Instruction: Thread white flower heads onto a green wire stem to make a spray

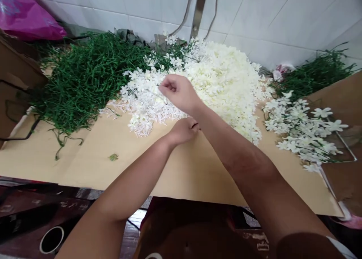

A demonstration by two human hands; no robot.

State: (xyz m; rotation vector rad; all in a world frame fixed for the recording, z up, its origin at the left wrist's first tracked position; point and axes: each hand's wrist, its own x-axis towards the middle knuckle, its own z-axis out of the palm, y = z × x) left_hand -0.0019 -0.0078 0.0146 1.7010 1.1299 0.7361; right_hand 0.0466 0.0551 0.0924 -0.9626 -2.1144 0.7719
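Note:
A big heap of small white artificial flowers lies on a sheet of brown cardboard. My right hand reaches over the heap's left part, its fingers curled and pinched at one white flower. My left hand rests on the cardboard just under the right wrist, fingers closed; what it holds, if anything, is hidden. A tangled pile of green plastic stems lies to the left of the flowers.
Finished stems with white flowers lie at the right, next to more green stems. A pink plastic bag sits on a cardboard box at the far left. A white tiled wall stands behind.

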